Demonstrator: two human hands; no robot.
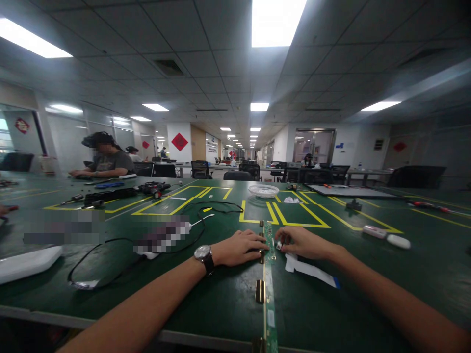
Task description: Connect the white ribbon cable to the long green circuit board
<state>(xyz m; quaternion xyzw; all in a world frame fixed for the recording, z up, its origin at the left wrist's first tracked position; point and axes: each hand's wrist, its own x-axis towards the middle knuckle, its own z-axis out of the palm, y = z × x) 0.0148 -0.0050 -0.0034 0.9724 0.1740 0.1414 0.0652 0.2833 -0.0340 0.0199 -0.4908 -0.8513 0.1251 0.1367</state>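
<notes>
A long, narrow green circuit board (pixel 270 289) runs away from me across the table, with brown-gold flexible tabs (pixel 260 291) along its left edge. My left hand (pixel 239 247), a watch (pixel 203 256) on its wrist, lies palm down with its fingers stretched out and their tips on the board. On the board's right side, the fingers of my right hand (pixel 300 241) are pinched together at the board's edge. Between them shows the end of a white flat ribbon cable (pixel 312 271). Its other end is blue and rests on the table.
A clear plastic basket (pixel 263 191) stands beyond the board. Black cable (pixel 195 242) curls across the left side of the green table (pixel 221 299). Two small whitish objects (pixel 398 241) lie at right. Another person (pixel 110 159) sits at far left, near dark tools (pixel 117 194).
</notes>
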